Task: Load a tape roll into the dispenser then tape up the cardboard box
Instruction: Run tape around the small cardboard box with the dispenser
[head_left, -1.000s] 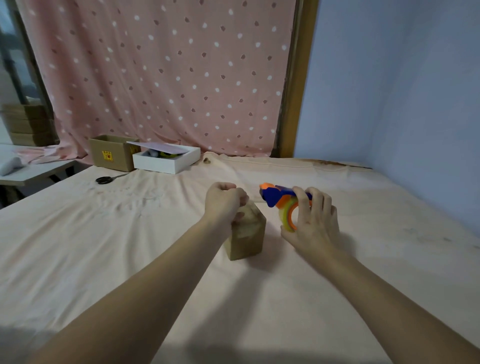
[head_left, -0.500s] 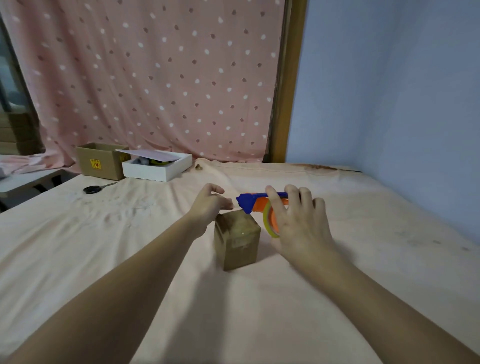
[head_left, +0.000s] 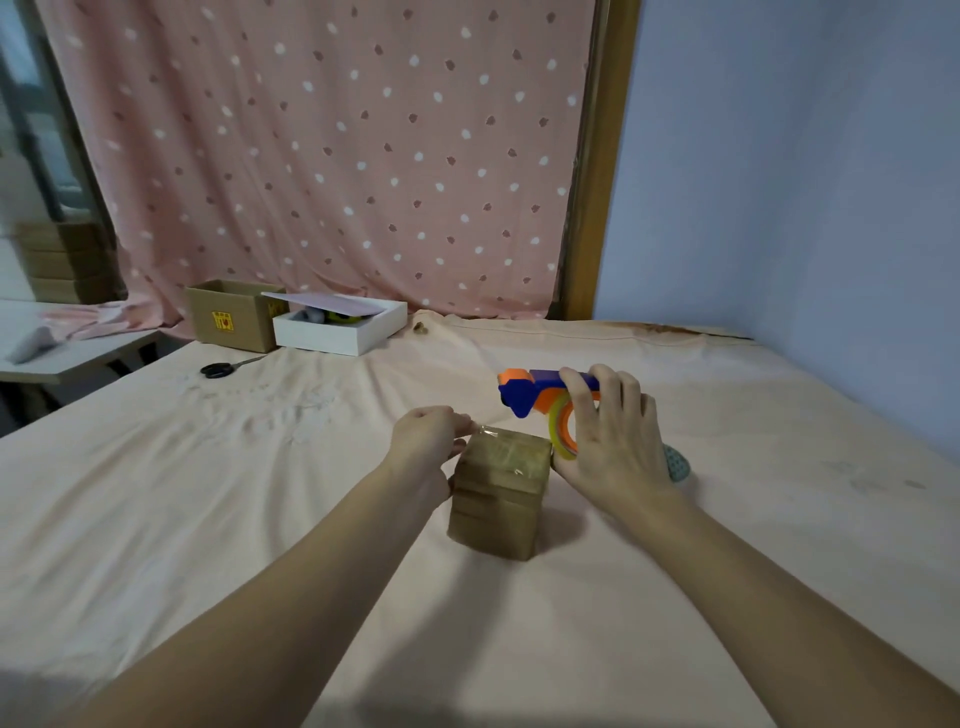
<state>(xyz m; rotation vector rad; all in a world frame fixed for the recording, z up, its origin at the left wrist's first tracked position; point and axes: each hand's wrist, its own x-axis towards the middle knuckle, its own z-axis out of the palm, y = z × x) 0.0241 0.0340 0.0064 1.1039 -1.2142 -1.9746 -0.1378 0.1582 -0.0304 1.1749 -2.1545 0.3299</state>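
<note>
Head view
Cardboard box (head_left: 500, 496): small and upright on the peach-sheeted bed (head_left: 260, 493), at centre, clear tape glinting across its top.
Left hand (head_left: 427, 441): at the box's 10 o'clock corner, fingers curled closed and pinching a clear tape end (head_left: 480, 429) at the top edge.
Right hand (head_left: 610, 449): at the box's 3 o'clock, fingers wrapped over the tape dispenser (head_left: 535, 396).
Tape dispenser: blue and orange, held above the bed at the box's 1 o'clock, with the yellowish tape roll (head_left: 562, 434) loaded in it, just beside the box's top.
Far at 10 o'clock: scissors (head_left: 221, 368), a brown carton (head_left: 228, 314), a white box (head_left: 337, 328).
</note>
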